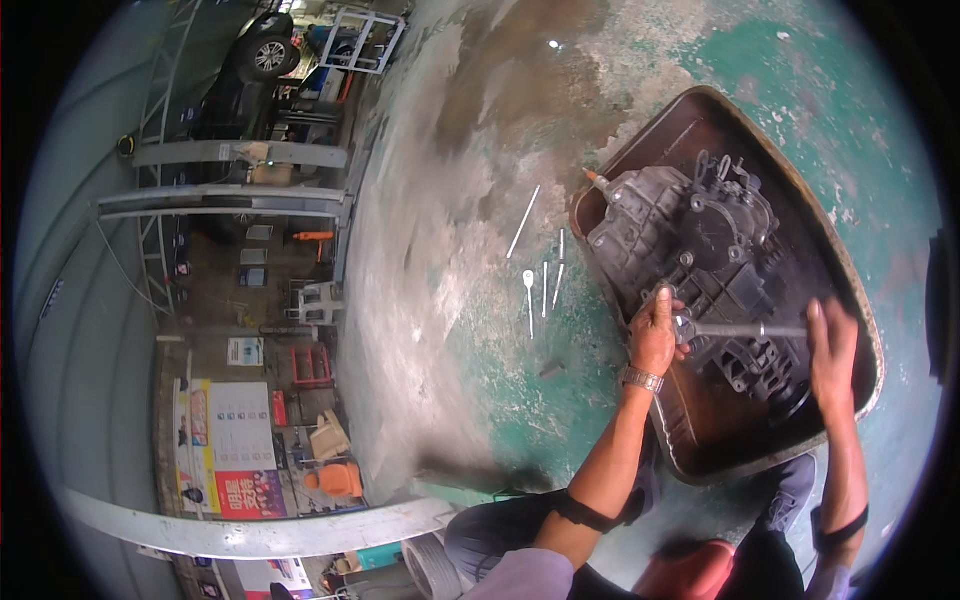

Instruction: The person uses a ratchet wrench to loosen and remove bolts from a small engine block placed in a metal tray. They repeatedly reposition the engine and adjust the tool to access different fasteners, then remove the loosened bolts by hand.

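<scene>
A grimy grey gearbox lies in a dark metal tray with a worn rim. Across its near part runs a long-handled ratchet wrench, roughly level from left to right. My left hand is closed around the wrench's head, thumb upward, against the gearbox; a metal watch circles that wrist. At the handle's right end is my right hand, closed on it and somewhat blurred, so its fingers are hard to separate. The fastener under the wrench head is hidden by my left hand.
Left of the tray on the worn green floor lie a small ratchet, a long thin rod and several extension bars. A red stool is beneath me. White metal posts and a vehicle stand farther left.
</scene>
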`<state>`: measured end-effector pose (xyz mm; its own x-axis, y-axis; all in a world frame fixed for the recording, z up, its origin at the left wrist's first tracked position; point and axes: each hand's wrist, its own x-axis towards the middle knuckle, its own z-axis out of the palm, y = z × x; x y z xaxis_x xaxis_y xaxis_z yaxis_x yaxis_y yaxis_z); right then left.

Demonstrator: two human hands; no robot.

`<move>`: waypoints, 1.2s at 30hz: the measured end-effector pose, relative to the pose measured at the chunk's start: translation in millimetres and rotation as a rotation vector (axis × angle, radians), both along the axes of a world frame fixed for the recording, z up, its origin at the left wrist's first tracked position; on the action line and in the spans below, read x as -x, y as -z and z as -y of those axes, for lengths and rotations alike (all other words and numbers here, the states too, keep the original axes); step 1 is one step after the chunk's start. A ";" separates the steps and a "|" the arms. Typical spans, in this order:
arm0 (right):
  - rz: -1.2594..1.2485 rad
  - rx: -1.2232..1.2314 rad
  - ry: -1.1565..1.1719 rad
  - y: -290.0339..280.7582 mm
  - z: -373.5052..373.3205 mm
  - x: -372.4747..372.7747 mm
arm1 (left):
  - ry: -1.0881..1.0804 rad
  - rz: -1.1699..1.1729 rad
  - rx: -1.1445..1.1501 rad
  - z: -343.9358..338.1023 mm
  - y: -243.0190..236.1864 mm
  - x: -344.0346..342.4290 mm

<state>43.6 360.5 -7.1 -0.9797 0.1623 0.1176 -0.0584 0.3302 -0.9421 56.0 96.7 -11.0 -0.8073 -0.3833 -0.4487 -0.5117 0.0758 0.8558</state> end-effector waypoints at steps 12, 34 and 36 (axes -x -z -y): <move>0.270 -0.075 -0.602 27.2 43.9 -119.1 | 0.276 -0.075 0.314 8.3 -4.2 11.1; 0.372 -0.279 -0.755 79.4 82.8 -124.7 | 0.597 0.068 1.228 -29.1 -28.1 9.6; 0.287 -0.010 -0.526 88.3 77.6 -123.5 | 0.551 0.058 1.244 -20.2 -21.5 1.6</move>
